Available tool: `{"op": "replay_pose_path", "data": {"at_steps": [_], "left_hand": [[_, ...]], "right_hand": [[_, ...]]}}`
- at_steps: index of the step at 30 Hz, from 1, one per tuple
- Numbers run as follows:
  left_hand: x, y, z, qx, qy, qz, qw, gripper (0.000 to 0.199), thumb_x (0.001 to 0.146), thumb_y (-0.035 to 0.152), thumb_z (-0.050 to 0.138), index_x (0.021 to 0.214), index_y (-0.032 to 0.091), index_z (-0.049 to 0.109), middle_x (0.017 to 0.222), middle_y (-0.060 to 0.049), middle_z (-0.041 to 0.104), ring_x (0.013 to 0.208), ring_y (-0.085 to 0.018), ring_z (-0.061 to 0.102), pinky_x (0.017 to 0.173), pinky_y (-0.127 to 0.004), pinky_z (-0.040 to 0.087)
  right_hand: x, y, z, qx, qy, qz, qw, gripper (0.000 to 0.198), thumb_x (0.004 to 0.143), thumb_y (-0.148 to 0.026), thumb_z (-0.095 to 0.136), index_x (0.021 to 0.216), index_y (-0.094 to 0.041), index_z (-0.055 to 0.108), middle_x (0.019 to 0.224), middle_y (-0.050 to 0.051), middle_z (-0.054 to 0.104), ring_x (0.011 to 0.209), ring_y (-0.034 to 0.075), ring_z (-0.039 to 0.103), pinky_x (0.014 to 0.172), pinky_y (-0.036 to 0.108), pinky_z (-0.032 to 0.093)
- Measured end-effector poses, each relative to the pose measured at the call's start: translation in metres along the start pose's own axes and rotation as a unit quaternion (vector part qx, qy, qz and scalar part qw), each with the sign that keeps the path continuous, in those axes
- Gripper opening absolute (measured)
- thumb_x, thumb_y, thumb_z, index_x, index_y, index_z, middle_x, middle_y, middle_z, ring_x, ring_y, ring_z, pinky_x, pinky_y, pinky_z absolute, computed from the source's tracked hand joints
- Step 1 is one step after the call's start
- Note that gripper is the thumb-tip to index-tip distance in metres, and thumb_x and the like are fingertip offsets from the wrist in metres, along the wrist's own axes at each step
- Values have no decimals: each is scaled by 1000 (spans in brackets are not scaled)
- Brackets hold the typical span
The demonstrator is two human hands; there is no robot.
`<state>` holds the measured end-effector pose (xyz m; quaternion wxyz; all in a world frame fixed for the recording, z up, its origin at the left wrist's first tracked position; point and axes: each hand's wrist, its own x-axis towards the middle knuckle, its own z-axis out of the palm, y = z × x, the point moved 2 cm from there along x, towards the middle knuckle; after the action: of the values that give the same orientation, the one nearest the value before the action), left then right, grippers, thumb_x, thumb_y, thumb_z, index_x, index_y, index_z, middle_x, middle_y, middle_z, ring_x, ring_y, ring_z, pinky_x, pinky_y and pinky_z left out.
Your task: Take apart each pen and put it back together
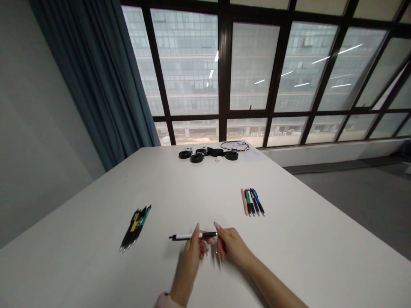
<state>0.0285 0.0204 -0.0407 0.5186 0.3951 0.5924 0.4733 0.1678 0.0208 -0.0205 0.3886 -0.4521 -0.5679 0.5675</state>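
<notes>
A black-and-white pen (pixel 183 237) lies level above the white table, its black clip end pointing left. My left hand (pixel 193 249) pinches the barrel near its middle between thumb and fingers. At the pen's silver tip, the thumb and fingers of my right hand (pixel 235 247) are closed on it. Beneath the right fingertips is a blurred patch that I cannot make out. To the left lies a bunch of pens (pixel 136 227), mostly black with yellow and green parts. A row of several pens (pixel 252 202) lies beyond my right hand, with pink, green, white and blue barrels.
Several black tape-like rings (pixel 197 158) sit at the table's far end, beside a small white object (pixel 218 159). A coiled black cable (pixel 235 146) lies behind them. The table (pixel 180 188) ends near windows; a blue curtain (pixel 105 77) hangs at left.
</notes>
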Motion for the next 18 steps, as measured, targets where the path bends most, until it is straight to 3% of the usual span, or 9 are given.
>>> {"op": "replay_pose_path", "data": {"at_steps": [9,18], "left_hand": [[2,-5,-2,-29,5,-10,1000,66,74,80,43,69,17,61,57,-4,60,43,-11,46,45,-24,30],[-4,-1,-1,-10,13,13,1000,63,75,81,41,56,22,50,48,2,47,43,-11,40,46,-25,29]], "right_hand": [[0,-2,2,18,2,9,1000,86,73,-96,25,40,-21,52,35,0,43,35,10,39,47,26,34],[-4,-6,5,54,-7,-21,998,75,82,-84,39,48,-19,56,43,1,51,43,12,46,53,27,38]]}}
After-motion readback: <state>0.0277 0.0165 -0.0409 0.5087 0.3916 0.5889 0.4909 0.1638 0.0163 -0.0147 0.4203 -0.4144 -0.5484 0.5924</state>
